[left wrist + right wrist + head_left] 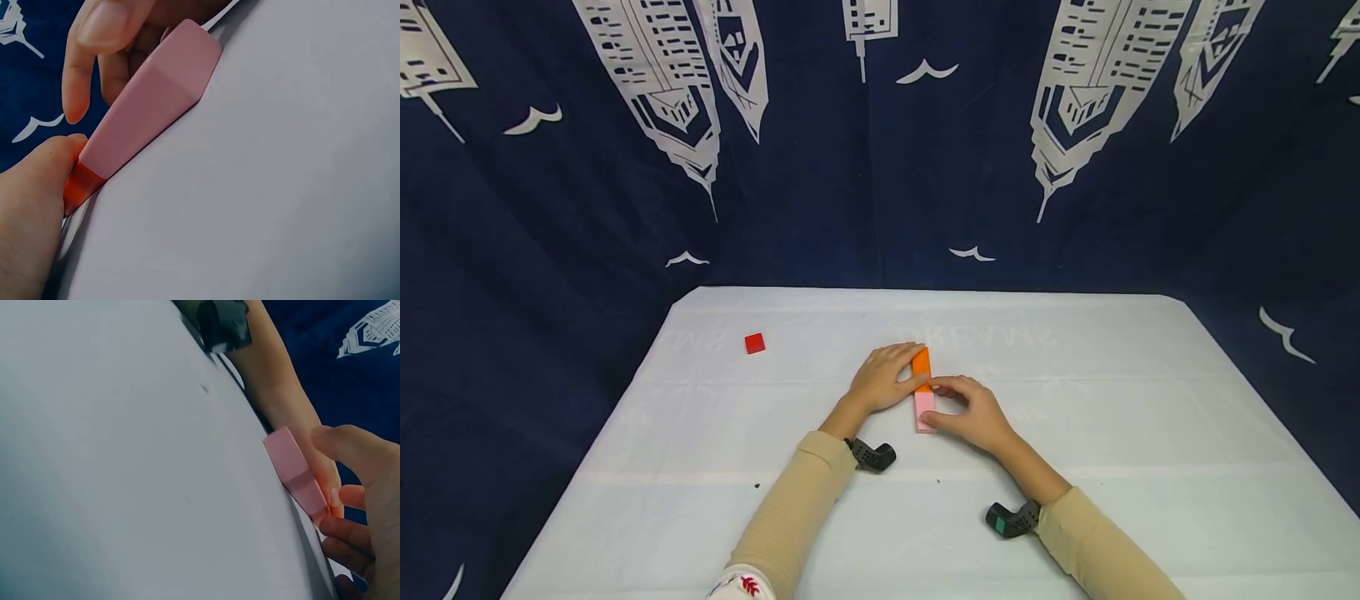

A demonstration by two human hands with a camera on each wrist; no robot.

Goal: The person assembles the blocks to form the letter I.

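An orange block and a pink block lie end to end on the white table, the orange one farther back. My left hand holds the orange block from the left, its thumb near the joint between the two. To the right, my right hand curves loosely around the pink block; its fingertips reach the joint. In the right wrist view, a small gap shows between the right thumb and the pink block. The left wrist view shows the orange block's end against the pink block.
A small red block lies toward the back left of the table. Dark wrist cameras sit on the left wrist and the right wrist. A navy patterned cloth hangs behind the table.
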